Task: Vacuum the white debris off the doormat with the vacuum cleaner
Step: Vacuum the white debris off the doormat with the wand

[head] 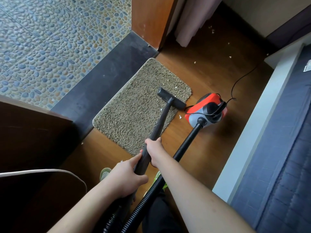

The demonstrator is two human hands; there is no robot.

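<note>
Wooden floor (210, 148): both hands' fingers (152, 142) wrap the wand (159, 121), nozzle (171, 100) on doormat (134, 106).

The doormat (139, 106) lies at the centre of the frame on the wooden floor (210, 140), its upper-left edge along the threshold strip (104, 78), with the pebble tiles (50, 39) beyond in the upper left. My vacuum's nozzle (171, 100) sits on the mat's right end. The wand (159, 125) runs down from it to my right hand (154, 152), and my left hand (124, 179) is lower on it. The vacuum body (207, 110) stands right of the mat, its hose (185, 147) trailing to the bottom centre. A bed (277, 148) fills the right edge.
</note>
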